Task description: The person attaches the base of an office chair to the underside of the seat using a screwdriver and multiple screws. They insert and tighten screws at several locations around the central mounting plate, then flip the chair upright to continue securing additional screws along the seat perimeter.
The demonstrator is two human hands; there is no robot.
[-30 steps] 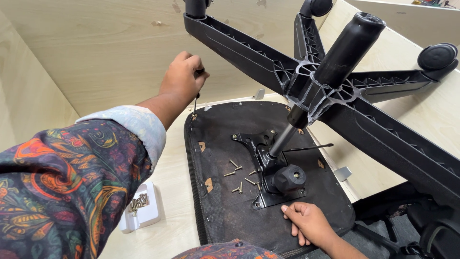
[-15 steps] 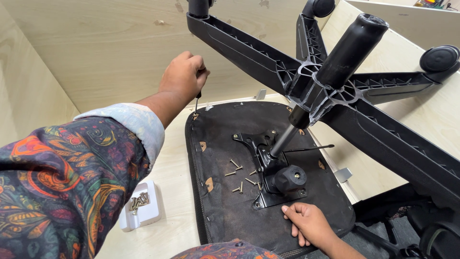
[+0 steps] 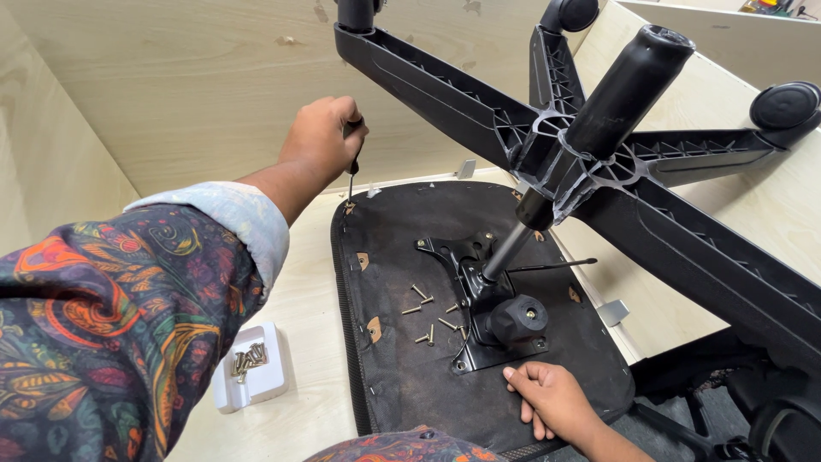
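At the frame's upper centre the left hand (image 3: 321,137) was fisted tightly around a small screwdriver (image 3: 352,175) whose tip met the far left corner of the upturned black seat base (image 3: 402,376), while the right hand (image 3: 552,398) lay flat, fingers loosely spread and holding nothing, on the seat's near edge beside the metal mounting plate (image 3: 475,291), with loose screws (image 3: 428,312) scattered at the frame's centre.

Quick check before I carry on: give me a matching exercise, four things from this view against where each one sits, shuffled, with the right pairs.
Things:
1. left hand
2. right hand
3. loose screws
4. white tray

Places:
A. scattered on the black seat underside, beside the metal bracket
B. on the wooden table, left of the seat, with screws in it
C. raised at the seat's far left corner, holding a screwdriver
D. flat on the seat's near edge, by the bracket

Pairs: 1-C, 2-D, 3-A, 4-B
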